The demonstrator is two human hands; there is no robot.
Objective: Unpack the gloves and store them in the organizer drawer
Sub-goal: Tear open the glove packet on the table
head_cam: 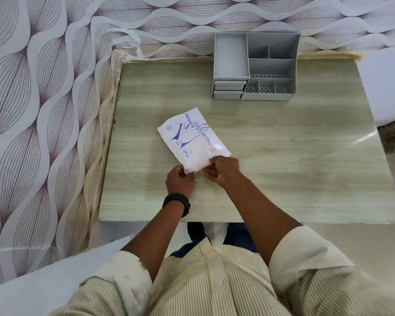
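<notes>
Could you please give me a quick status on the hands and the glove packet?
Left hand and right hand both pinch glove packet near edge. Packet unopened, on table. Organizer drawers shut; path clear.

Bright, even light — glare on table [365, 137], perhaps edge-warped.

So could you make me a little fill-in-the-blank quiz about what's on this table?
1. Both hands pinch the near edge of the white ____ packet.
2. The grey organizer stands at the table's ____ edge, by the wall.
3. Its two small drawers are both ____.
4. A black watch sits on the ____ wrist.

Missing words: gloves; far; closed; left
</notes>
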